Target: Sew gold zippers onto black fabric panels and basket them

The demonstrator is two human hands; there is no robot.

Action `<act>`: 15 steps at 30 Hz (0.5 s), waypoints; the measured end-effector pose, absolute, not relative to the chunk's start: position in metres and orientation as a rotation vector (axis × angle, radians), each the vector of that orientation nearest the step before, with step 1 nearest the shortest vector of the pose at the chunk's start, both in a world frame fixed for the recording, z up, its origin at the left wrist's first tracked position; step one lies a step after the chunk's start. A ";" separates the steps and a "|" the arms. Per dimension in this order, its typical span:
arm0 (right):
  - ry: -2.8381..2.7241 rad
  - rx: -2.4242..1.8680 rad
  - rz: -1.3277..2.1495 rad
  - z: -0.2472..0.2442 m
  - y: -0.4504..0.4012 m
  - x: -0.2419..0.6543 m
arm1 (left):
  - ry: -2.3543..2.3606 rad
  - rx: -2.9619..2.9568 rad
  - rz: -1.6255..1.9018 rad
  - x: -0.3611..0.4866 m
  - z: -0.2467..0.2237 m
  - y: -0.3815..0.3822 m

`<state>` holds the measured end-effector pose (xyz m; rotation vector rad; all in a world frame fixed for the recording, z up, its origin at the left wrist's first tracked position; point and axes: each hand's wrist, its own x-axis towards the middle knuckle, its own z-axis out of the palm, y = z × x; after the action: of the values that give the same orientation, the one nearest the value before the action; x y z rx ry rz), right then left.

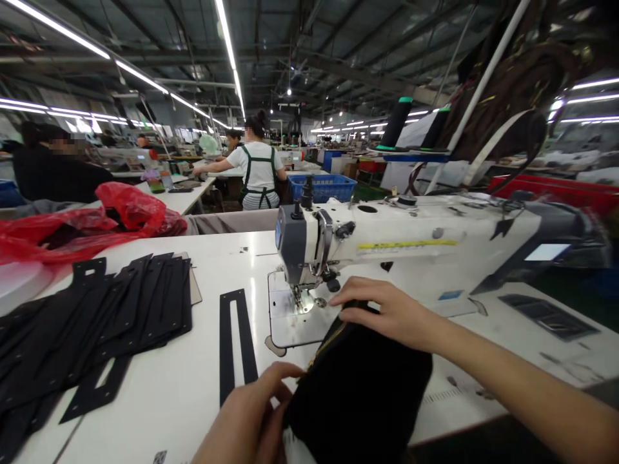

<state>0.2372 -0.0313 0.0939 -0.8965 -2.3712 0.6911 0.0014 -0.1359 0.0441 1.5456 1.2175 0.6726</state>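
A black fabric piece with a gold-toothed zipper along its edge (362, 380) hangs between my two hands, in front of the sewing machine (406, 251). My left hand (256, 412) is closed on its lower left edge, near the end of the zipper. At the top corner my right hand (377, 306) pinches the same piece, close to the lit needle area (304, 301). A black slotted strip frame (236, 341) lies flat on the table, left of the machine's bed plate. The underside of the fabric and some of my left fingers are hidden.
A heap of black slotted pieces (97, 328) covers the left of the white table (207, 386). Behind it lies a red plastic bag (130, 209). Thread cones (396, 125) stand above the machine. A blue crate (324, 187) and a person in an apron (258, 167) are beyond.
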 end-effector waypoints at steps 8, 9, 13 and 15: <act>-2.222 -1.117 0.752 0.079 -0.072 0.284 | 1.045 1.370 0.719 0.006 0.062 -0.099; -2.180 -1.193 0.723 0.080 -0.075 0.286 | 1.064 1.440 0.725 0.008 0.065 -0.098; -2.069 -1.310 0.350 0.117 -0.094 0.302 | 1.144 1.907 0.920 0.038 0.084 -0.096; -1.999 -1.190 0.061 0.136 -0.113 0.318 | 1.106 2.122 1.198 0.057 0.096 -0.091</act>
<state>0.3183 -0.1126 0.1360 -1.1898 -1.9986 0.0605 0.0575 -0.0910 0.0956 2.1221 1.1055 1.1985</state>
